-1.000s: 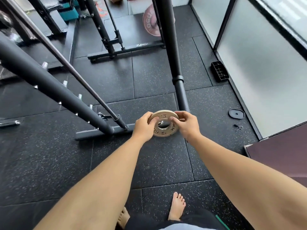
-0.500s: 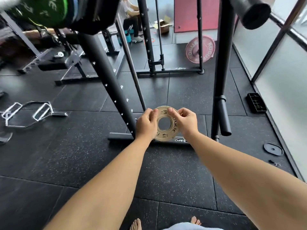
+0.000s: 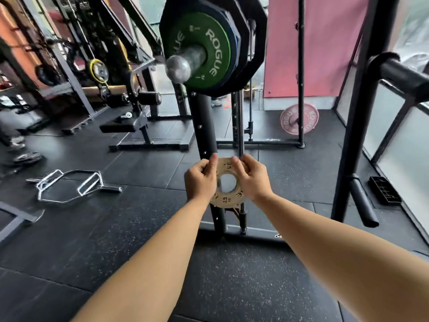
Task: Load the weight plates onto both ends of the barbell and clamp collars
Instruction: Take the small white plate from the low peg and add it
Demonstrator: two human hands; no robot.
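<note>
A small tan 0.5 weight plate point(image 3: 228, 195) stands upright in front of me, its hole facing me. My left hand point(image 3: 200, 180) grips its left edge and my right hand point(image 3: 251, 178) grips its right edge. Well above the hands, the steel barbell sleeve end point(image 3: 178, 68) points toward me. On it sit a green Rogue plate point(image 3: 212, 49), a thin blue plate behind that and large black plates point(image 3: 251, 43) further back. No collar shows on the sleeve.
A black rack upright point(image 3: 204, 126) rises just behind the held plate. A black post with a peg point(image 3: 362, 201) stands to the right. A chrome hex bar point(image 3: 69, 184) lies on the rubber floor at left. A pink Rogue plate point(image 3: 299, 118) leans at the back.
The view has tilted up, bringing the loaded barbell end into sight. Both hands have kept hold of the small plate and raised it toward the sleeve.
</note>
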